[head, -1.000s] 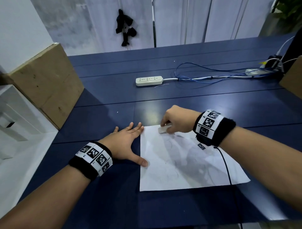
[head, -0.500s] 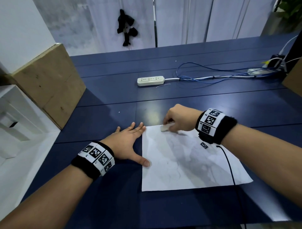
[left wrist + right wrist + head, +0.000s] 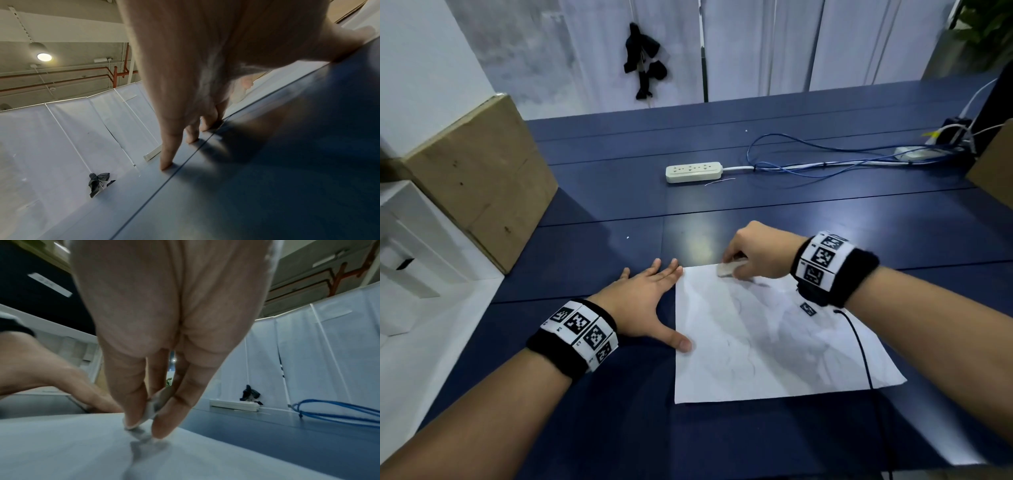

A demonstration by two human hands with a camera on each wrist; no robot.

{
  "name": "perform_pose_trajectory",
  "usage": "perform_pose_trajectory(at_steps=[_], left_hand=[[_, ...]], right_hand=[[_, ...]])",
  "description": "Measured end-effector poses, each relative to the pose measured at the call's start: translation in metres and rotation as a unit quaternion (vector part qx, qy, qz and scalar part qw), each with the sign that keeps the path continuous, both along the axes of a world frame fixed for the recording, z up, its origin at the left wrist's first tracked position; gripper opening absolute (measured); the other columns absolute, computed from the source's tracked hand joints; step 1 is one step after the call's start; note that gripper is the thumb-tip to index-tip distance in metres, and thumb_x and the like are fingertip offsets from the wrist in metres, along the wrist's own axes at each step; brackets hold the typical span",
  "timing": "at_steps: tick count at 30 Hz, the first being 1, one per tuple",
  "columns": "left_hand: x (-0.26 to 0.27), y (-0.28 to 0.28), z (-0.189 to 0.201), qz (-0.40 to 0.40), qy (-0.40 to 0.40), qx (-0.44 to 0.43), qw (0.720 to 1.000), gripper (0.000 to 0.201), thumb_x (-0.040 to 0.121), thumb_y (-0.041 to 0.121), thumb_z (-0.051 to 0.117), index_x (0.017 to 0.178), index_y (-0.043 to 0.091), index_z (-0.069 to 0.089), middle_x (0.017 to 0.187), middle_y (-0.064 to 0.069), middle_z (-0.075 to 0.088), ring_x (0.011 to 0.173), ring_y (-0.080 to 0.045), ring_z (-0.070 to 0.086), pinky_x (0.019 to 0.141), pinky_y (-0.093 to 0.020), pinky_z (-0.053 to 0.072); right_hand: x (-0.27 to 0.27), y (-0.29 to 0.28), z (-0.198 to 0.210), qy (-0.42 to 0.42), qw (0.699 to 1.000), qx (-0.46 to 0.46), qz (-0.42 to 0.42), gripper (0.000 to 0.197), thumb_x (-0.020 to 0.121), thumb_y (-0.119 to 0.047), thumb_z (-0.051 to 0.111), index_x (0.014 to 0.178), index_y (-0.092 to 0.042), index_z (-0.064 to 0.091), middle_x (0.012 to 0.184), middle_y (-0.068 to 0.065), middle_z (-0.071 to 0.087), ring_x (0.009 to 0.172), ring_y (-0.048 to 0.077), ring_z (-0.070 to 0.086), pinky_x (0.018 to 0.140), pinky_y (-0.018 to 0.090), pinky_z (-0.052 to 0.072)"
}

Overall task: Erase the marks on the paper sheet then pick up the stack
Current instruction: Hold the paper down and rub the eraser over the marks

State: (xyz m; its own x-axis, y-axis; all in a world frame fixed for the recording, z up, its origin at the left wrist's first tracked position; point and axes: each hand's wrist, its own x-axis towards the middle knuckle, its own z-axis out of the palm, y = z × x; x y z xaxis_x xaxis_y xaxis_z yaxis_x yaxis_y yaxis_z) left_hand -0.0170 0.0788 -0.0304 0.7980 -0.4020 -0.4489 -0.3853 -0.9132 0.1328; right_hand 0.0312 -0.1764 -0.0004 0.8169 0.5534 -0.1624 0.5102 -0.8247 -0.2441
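Paper sheet (image 3: 767,339) lies near the table's (image 3: 599,428) front edge; right hand (image 3: 758,251) pinches an eraser (image 3: 727,268) at its far edge, left hand (image 3: 643,301) flat, thumb on its left edge.

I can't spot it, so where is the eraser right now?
In the head view the eraser is pinched in the right hand, touching the far edge of the paper sheet.

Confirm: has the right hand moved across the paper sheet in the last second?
No clear move. The right hand still pinches the eraser just right of the paper sheet's far left corner, at the same gap as before.
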Motion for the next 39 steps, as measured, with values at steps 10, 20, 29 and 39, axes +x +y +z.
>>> perform_pose_trajectory(at_steps=[10, 20, 29, 39], left_hand=[[0.000, 0.001, -0.001, 0.001, -0.001, 0.000, 1.000, 0.148, 0.048, 0.098, 0.059, 0.159, 0.030, -0.010, 0.162, 0.021, -0.020, 0.150, -0.006, -0.020, 0.122, -0.060, -0.002], [0.001, 0.000, -0.001, 0.004, 0.002, 0.000, 1.000, 0.147, 0.048, 0.096, 0.061, 0.159, 0.030, -0.010, 0.162, 0.021, -0.019, 0.150, -0.006, -0.020, 0.122, -0.060, -0.002], [-0.001, -0.003, 0.004, 0.008, 0.002, 0.002, 1.000, 0.146, 0.050, 0.093, 0.064, 0.159, 0.028, -0.009, 0.162, 0.020, -0.018, 0.151, -0.007, -0.018, 0.122, -0.060, -0.001], [0.002, -0.009, 0.012, 0.022, 0.001, -0.009, 1.000, 0.146, 0.051, 0.091, 0.067, 0.160, 0.026, -0.005, 0.165, 0.017, -0.011, 0.152, -0.009, -0.013, 0.120, -0.063, 0.004]], right_hand=[[-0.018, -0.003, 0.002, 0.041, 0.998, -0.015, 0.045, 0.025, 0.078, -0.026, 0.072, 0.102, -0.024, 0.077, 0.089, 0.001, 0.075, 0.083, 0.021, 0.066, 0.078, 0.035, 0.056], [-0.042, -0.010, 0.010, 0.122, 0.988, -0.045, 0.082, 0.040, 0.065, -0.051, 0.063, 0.095, -0.030, 0.076, 0.081, -0.007, 0.073, 0.076, 0.014, 0.066, 0.068, 0.034, 0.057], [0.000, 0.000, 0.007, -0.004, 1.000, -0.024, 0.005, 0.020, 0.079, -0.024, 0.070, 0.097, -0.020, 0.077, 0.087, 0.003, 0.075, 0.086, 0.025, 0.067, 0.076, 0.038, 0.057], [-0.042, -0.004, 0.008, 0.039, 0.996, -0.057, 0.049, 0.026, 0.080, -0.020, 0.068, 0.106, -0.019, 0.075, 0.097, 0.002, 0.071, 0.092, 0.023, 0.064, 0.078, 0.039, 0.057]])
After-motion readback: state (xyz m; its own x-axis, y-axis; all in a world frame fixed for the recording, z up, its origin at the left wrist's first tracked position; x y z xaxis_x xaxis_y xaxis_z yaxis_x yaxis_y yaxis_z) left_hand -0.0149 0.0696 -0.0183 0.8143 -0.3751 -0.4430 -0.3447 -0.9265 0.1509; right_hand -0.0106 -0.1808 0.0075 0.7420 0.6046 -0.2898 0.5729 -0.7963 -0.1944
